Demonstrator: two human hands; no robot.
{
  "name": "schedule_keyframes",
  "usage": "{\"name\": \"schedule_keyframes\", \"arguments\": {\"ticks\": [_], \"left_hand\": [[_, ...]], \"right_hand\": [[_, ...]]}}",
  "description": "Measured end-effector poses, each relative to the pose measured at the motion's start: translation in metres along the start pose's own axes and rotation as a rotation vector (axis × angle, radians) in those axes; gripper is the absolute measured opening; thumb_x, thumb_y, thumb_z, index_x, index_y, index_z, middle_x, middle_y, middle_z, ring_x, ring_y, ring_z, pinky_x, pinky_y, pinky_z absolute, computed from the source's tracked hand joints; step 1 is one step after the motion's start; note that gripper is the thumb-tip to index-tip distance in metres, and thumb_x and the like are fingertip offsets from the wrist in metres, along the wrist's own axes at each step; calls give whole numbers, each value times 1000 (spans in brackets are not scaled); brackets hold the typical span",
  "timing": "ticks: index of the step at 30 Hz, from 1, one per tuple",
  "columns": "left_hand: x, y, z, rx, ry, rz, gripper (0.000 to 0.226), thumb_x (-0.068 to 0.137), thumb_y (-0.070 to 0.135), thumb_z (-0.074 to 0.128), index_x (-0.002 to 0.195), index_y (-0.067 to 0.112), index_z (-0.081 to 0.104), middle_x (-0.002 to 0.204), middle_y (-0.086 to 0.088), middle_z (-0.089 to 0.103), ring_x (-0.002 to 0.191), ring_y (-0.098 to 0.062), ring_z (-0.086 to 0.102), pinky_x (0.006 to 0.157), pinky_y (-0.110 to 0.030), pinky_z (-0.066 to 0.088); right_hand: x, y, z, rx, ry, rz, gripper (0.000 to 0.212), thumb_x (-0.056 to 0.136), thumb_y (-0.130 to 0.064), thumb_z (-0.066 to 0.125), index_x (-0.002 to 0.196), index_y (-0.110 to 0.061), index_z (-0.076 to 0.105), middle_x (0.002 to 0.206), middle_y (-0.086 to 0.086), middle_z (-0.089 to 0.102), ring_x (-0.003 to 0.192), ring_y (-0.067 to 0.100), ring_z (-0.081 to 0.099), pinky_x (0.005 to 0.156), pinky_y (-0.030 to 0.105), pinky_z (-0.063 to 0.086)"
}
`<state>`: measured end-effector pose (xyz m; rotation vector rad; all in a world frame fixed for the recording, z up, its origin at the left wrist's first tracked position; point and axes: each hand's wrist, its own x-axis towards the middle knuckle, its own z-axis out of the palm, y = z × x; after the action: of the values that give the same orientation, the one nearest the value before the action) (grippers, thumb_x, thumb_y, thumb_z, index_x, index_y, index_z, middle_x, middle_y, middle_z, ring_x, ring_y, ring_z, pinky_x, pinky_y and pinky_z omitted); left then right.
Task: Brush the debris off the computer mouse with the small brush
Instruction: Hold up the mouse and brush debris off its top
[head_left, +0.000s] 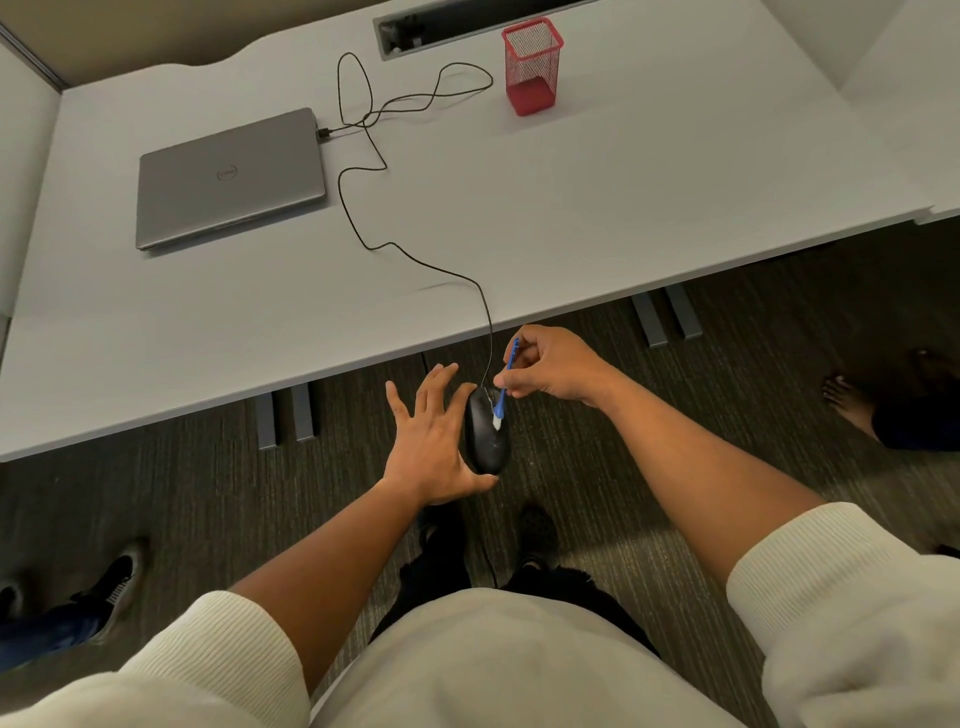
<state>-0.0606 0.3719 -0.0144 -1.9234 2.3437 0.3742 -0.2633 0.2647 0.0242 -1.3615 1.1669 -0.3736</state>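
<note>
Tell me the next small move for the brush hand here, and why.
Probably a short sweep of the small brush down the computer mouse. The right hand pinches its blue handle, white bristles already on the mouse's top, while the left hand supports the mouse off the desk.

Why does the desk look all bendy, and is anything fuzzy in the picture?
In the head view, the wide-angle lens bows the desk edge. The mouse and blue brush look fairly sharp, though the brush's white tip is slightly smeared. The laptop shows soft, even light without harsh glare. The floor beneath is dim.
</note>
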Motion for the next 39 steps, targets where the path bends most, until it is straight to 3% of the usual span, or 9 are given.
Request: {"name": "schedule_keyframes", "arguments": {"ticks": [8,13,18,23,25,29,33,36,39], "left_hand": [[5,-1,-3,-6,13,-1,121,54,92,54,151,23,30,162,-7,6,154,-30,0,112,-76,-7],[5,-1,-2,-9,11,7,121,54,92,53,150,23,31,162,-7,6,153,-31,0,112,-76,-8],[3,0,-2,-12,2,10,120,54,91,55,151,23,30,162,-7,6,154,-30,-1,112,-75,-9],[4,0,-5,-18,10,11,120,55,91,56,151,25,27,162,-5,4,153,-30,-1,112,-75,-8],[5,0,-5,-23,15,11,120,55,90,58,151,25,27,162,-5,5,153,-30,-1,112,-75,-9],[4,-3,-7,-36,30,11,120,55,90,58,151,25,27,161,-5,6,153,-30,0,113,-74,-10],[3,-3,-8,-53,45,11,118,54,89,58,150,24,30,160,-5,8,153,-29,2,113,-73,-10],[1,-4,-7,-59,47,16,118,55,90,57,150,25,30,160,-5,8,153,-29,2,113,-73,-11],[0,-4,-6,-58,53,17,119,55,91,58,150,24,30,161,-6,9,153,-29,3,113,-73,-10]], "right_hand": [[6,7,3,-22,250,-39,23,81,-19,81,94,-19,62,92,0,72,76,4,74,70,21,61],[4,3,-2,-38,126,-9,28,77,-21,84,96,-16,64,88,2,75,77,10,75,72,24,61],[4,-4,-3,-76,77,-28,24,79,-19,83,94,-17,63,84,0,74,71,5,74,58,12,53],[7,-3,1,-113,229,-62,24,82,-20,80,98,-15,63,95,6,73,86,14,73,79,26,57],[6,-3,0,-73,238,-59,25,81,-19,81,98,-13,64,95,6,73,85,14,73,76,25,57],[3,-4,-4,123,185,-19,30,77,-14,84,100,-9,65,96,10,74,87,17,76,75,26,61],[0,-1,-7,143,31,25,29,75,-10,85,96,-13,66,88,5,76,83,17,77,73,26,61],[2,4,-4,73,172,41,26,79,-13,83,97,-17,64,92,4,74,83,14,76,69,21,59],[4,9,-6,56,330,48,24,81,-14,81,97,-19,63,96,3,71,85,12,74,76,25,61]]}}
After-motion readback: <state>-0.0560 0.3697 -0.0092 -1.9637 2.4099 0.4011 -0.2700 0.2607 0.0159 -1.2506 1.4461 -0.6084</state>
